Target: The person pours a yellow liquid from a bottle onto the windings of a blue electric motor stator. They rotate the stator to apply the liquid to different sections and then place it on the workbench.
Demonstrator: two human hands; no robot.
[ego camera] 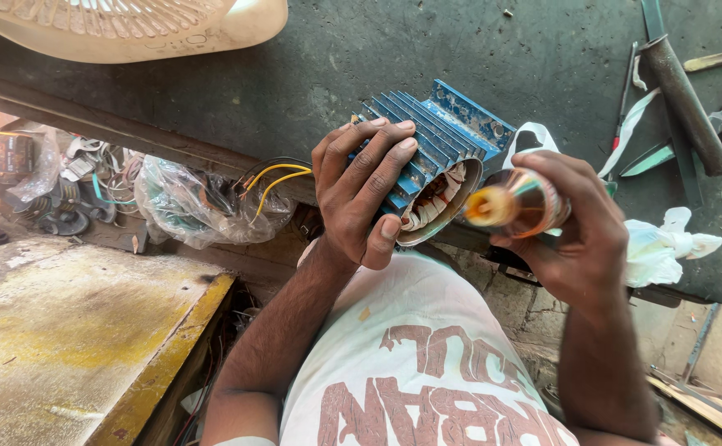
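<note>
Left hand [361,194] grips blue motor housing [439,149]; right hand [575,239] rotor [513,206].

Repair workshop, scattered tools [683,99], motor housing [439,161], wires [274,177]

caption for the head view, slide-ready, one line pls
Left hand grips a blue finned motor housing showing its windings, while the right hand holds a small roll of tape beside its open end.

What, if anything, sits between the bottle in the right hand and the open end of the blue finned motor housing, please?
Nothing visible: the bottle in the right hand faces the housing mouth across a bare gap; the left hand grips its side.
</note>
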